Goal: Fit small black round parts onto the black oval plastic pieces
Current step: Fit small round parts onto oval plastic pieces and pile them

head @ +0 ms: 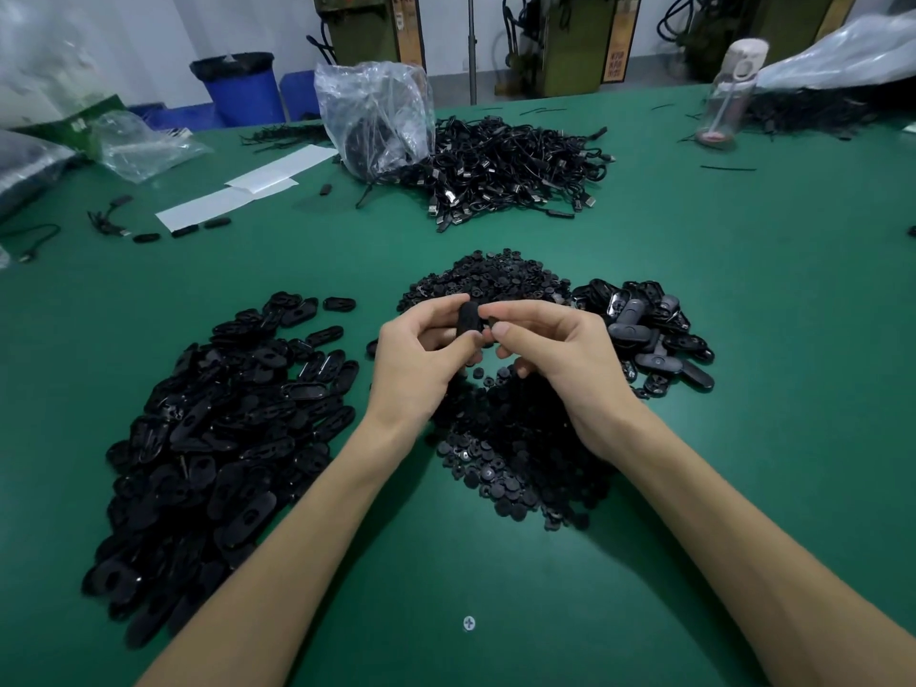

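Now left hand (416, 361) pinches oval piece (468, 318).

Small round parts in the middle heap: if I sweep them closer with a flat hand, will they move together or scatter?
Probably scatter: the small round parts lie loose, with strays already off the heap's edge. They look flat, so most should slide on the smooth green table rather than roll. Likely light, being tiny.

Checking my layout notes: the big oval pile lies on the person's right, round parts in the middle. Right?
No. The head view shows the big oval pile on the person's left; round parts in the middle is correct.
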`<action>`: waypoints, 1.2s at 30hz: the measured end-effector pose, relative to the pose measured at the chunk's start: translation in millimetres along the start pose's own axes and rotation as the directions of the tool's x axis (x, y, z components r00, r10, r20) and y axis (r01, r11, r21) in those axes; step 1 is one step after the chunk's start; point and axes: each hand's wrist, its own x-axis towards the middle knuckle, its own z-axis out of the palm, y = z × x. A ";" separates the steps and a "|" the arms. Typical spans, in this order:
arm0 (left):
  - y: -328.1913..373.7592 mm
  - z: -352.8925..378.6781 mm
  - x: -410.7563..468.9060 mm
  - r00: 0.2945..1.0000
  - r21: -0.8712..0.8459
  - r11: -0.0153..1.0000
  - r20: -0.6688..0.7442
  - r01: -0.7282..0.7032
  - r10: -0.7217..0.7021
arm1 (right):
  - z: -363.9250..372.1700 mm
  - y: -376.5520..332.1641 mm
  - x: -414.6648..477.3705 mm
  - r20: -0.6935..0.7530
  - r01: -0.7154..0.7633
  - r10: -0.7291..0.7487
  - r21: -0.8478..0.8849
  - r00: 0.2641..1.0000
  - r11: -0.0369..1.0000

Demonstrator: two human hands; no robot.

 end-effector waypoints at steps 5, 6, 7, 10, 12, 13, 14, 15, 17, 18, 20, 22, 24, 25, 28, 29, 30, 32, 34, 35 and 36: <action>-0.6 -0.1 0.7 1.000 -0.029 1.000 -0.019 0.002 -0.003 | 1.7 1.5 1.1 -0.028 -0.028 0.030 0.060 0.999 0.998; -0.7 -0.4 0.7 1.000 -0.039 0.999 -0.024 0.006 -0.007 | 1.5 2.0 1.2 -0.037 -0.030 0.032 0.056 0.999 0.998; -0.9 -0.7 0.8 1.000 -0.048 0.999 -0.026 0.008 -0.009 | 1.3 2.3 1.4 -0.046 -0.029 0.031 0.051 0.998 0.998; -1.8 -1.6 1.0 1.000 -0.060 0.998 -0.027 0.002 -0.003 | -0.7 2.0 1.8 -0.073 -0.022 0.025 0.042 0.997 0.999; -1.8 -1.4 0.8 1.000 -0.057 0.998 -0.018 -0.002 0.001 | -1.6 1.9 2.4 -0.095 -0.024 0.027 0.037 0.995 0.999; -1.7 -1.1 0.4 1.000 -0.058 0.998 -0.012 -0.001 0.001 | -1.8 2.1 2.6 -0.107 -0.025 0.029 0.033 0.994 0.999; -1.4 -0.5 0.1 1.000 -0.063 0.998 -0.005 -0.001 0.001 | -2.0 2.4 2.8 -0.118 -0.025 0.028 0.025 0.993 0.999; -1.2 0.3 -0.4 1.000 -0.073 0.997 0.001 -0.001 0.001 | -1.9 2.6 3.0 -0.127 -0.024 0.026 0.017 0.992 1.000; -0.5 1.1 -0.8 1.000 -0.094 0.996 0.008 -0.003 0.003 | -1.5 3.2 3.1 -0.142 -0.025 0.026 0.012 0.989 1.000; 0.1 1.1 -1.2 1.000 -0.099 0.995 0.010 -0.005 0.006 | -1.4 3.6 3.3 -0.153 -0.026 0.028 0.011 0.988 1.000; 1.4 1.4 -1.6 1.000 -0.102 0.995 0.013 -0.007 0.009 | -1.5 4.1 4.1 -0.171 -0.029 0.030 0.006 0.985 1.000; 2.2 1.8 -2.7 1.000 -0.099 0.995 0.017 -0.005 0.007 | -1.5 4.2 4.4 -0.170 -0.026 0.023 -0.015 0.985 1.000; 3.1 3.0 -4.4 1.000 -0.096 0.995 0.029 -0.006 0.009 | -0.7 4.3 3.8 -0.158 -0.018 0.012 -0.039 0.987 0.999; 3.7 3.5 -5.1 0.999 -0.098 0.995 0.039 -0.012 0.016 | -0.3 4.1 3.4 -0.154 -0.012 0.004 -0.052 0.988 0.999; 5.4 4.0 -6.5 0.997 -0.103 0.994 0.071 -0.035 0.043 | 0.9 3.1 2.5 -0.142 0.016 -0.028 -0.088 0.989 0.996; 5.6 3.8 -6.4 0.996 -0.101 0.994 0.077 -0.036 0.043 | 0.9 2.8 2.4 -0.138 0.025 -0.039 -0.103 0.990 0.994; 5.5 3.2 -6.1 0.996 -0.098 0.995 0.075 -0.032 0.039 | 0.9 2.5 2.4 -0.134 0.031 -0.048 -0.122 0.990 0.992; 4.8 1.4 -5.3 0.998 -0.099 0.995 0.056 -0.016 0.022 | 1.1 2.3 2.3 -0.126 0.040 -0.062 -0.168 0.990 0.985; 4.6 -0.7 -4.3 1.000 -0.111 0.994 0.020 0.011 -0.009 | 1.9 2.7 1.9 -0.120 0.054 -0.083 -0.222 0.989 0.973; 5.0 -1.3 -3.7 1.000 -0.124 0.992 -0.003 0.031 -0.031 | 2.4 2.9 1.6 -0.120 0.066 -0.097 -0.246 0.988 0.967; 5.5 -1.8 -3.4 0.998 -0.147 0.987 -0.025 0.058 -0.062 | 2.6 3.1 1.5 -0.123 0.077 -0.113 -0.262 0.986 0.962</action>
